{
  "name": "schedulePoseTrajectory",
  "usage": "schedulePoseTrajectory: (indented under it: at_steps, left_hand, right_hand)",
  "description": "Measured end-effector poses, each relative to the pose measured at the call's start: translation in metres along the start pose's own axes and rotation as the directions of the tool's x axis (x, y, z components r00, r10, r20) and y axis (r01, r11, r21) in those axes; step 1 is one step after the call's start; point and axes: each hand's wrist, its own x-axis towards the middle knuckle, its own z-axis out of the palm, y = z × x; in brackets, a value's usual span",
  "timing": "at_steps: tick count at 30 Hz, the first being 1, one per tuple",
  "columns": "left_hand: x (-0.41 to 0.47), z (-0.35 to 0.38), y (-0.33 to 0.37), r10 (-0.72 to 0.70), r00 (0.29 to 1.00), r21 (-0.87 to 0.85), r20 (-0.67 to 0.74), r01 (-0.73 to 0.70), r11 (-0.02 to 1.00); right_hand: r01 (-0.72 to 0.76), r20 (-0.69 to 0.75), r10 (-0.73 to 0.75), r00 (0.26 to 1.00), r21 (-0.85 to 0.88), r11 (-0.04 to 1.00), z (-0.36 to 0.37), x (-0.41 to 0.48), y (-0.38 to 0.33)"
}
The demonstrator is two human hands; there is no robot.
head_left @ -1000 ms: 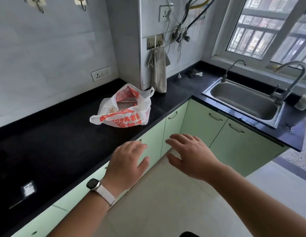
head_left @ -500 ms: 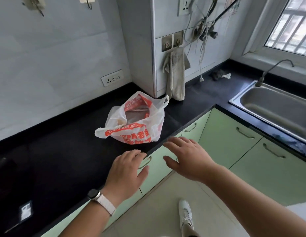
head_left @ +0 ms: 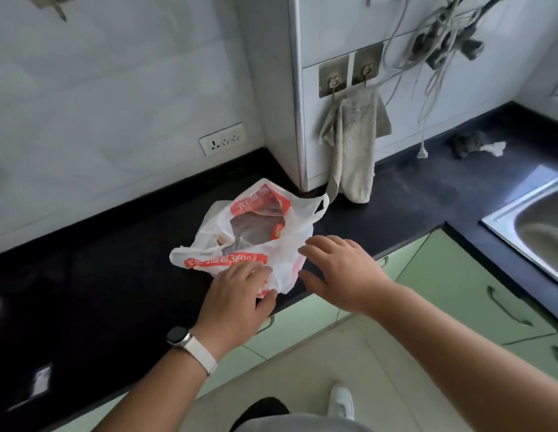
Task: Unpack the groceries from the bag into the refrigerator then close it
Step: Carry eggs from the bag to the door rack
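We see a white and red plastic bag (head_left: 280,244) on the black counter (head_left: 100,291), our left hand (head_left: 237,297) and right hand (head_left: 340,272) at its near side, fingers spread and relaxed, gripping nothing.

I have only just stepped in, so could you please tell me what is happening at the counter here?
A person reaches for a white plastic shopping bag with orange-red print on the black countertop. The left hand lies open at its front edge, the right hand open at its right side; neither grips it. Its contents are inside, nothing unpacked yet.
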Motion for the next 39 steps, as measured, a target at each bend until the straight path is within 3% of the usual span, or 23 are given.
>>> schedulePoseTrajectory:
  at_steps: [10, 23, 30, 39]
  left_hand:
    - [0.051, -0.012, -0.061, -0.112, 0.99, 0.102, 0.082, 0.103, 0.989]
    - [0.124, 0.035, -0.158, 0.011, 0.985, -0.019, 0.174, -0.008, 1.0]
    - [0.135, 0.058, -0.196, -0.006, 0.971, 0.055, 0.241, -0.007, 0.998]
    - [0.161, 0.057, -0.231, -0.061, 0.97, 0.169, 0.234, 0.021, 0.985]
  right_hand:
    - [0.087, 0.033, -0.089, 0.996, 0.049, 0.995, 0.015, 0.068, 0.006]
    - [0.02, 0.064, -0.019, 0.998, -0.002, 1.0, 0.045, 0.152, -0.029]
    - [-0.038, 0.168, 0.035, 0.985, 0.015, 0.999, 0.083, 0.19, -0.039]
    - [0.018, 0.237, -0.026, 0.971, 0.038, 0.999, 0.11, 0.244, -0.037]
